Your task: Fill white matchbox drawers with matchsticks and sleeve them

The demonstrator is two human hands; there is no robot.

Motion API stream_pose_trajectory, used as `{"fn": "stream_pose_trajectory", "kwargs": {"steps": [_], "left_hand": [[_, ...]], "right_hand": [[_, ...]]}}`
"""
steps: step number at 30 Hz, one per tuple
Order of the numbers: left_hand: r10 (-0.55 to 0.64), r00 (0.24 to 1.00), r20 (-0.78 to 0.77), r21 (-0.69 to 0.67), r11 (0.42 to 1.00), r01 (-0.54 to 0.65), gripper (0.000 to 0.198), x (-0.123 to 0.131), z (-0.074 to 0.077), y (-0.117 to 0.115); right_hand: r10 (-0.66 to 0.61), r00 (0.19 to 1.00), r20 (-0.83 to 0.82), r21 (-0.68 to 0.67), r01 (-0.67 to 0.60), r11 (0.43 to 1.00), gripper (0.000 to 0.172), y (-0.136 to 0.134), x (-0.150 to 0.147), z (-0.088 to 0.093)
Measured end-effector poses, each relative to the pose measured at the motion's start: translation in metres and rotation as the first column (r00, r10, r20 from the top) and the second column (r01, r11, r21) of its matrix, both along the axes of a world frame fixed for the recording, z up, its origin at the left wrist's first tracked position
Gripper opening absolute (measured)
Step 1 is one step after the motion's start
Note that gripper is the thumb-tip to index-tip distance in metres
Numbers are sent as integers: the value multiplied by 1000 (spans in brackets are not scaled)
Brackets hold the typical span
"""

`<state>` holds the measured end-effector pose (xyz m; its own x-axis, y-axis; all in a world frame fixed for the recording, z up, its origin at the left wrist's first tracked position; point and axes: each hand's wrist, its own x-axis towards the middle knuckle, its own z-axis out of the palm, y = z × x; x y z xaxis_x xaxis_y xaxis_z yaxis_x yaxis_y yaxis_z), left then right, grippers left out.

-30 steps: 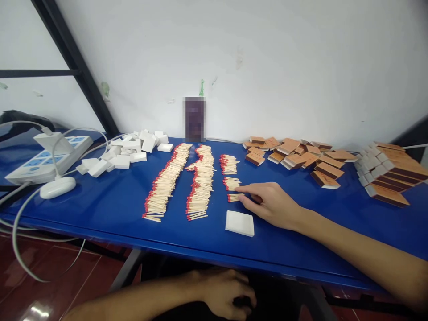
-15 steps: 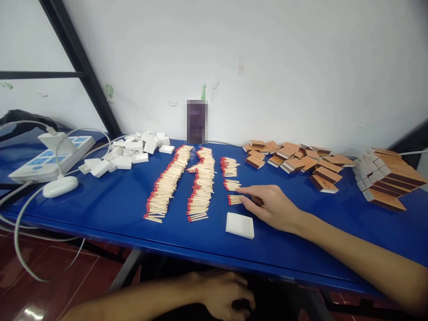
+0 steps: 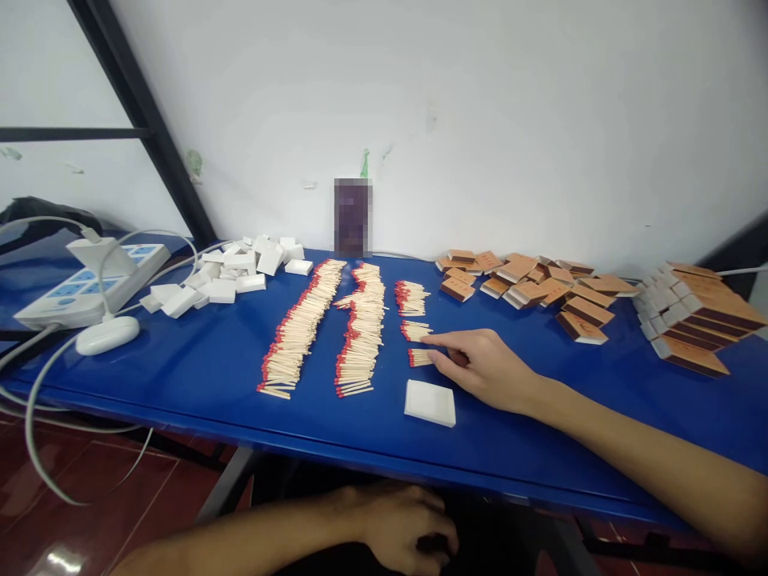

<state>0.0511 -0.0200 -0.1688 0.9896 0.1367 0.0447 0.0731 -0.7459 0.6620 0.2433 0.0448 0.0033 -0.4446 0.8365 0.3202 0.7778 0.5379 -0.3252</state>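
Observation:
On the blue table my right hand has its index finger and thumb apart, their tips at two small groups of red-tipped matches. Another small group lies just behind. To the left run two long rows of matches, the outer row and the inner row. A white matchbox tray sits in front of the small groups. Below the table edge, my left hand hangs with its fingers curled; whether anything is in it cannot be made out.
White trays are heaped at back left, beside a power strip with cables. Orange matchbox sleeves lie scattered at back right, with stacked matchboxes farther right. A blurred dark object stands against the wall.

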Motion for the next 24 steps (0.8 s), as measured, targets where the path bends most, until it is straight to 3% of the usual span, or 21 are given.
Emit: {"fn": "stream_pose_trajectory", "kwargs": {"steps": [10,17,24], "left_hand": [[-13,1000,15,2,1000,13,24,-1,4,1],[-30,998,55,-14,999,31,22,0,-1,2],[-45,995,86,-14,999,46,20,2,-7,2]], "right_hand": [[42,998,-47,-11,-42,999,32,-1,0,1],[-70,987,-145,-112,54,992,34,6,-3,5],[-138,981,-137,-261,99,960,29,13,-11,12]]}}
